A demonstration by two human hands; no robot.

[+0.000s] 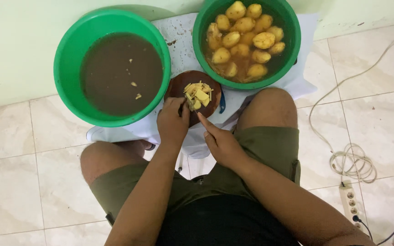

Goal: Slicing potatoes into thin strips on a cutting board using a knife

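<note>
Potato slices lie heaped on the round brown board, between two green basins; left hand closed on them, steadying; right hand alongside, index finger extended, grip unclear.

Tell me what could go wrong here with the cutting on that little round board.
The left hand pins the potato strips close to where the right hand works, so fingers may get nicked. The small board sits wedged between two full green bowls; a knock could slop the murky water or the potato bowl onto the floor near the power strip.
</note>
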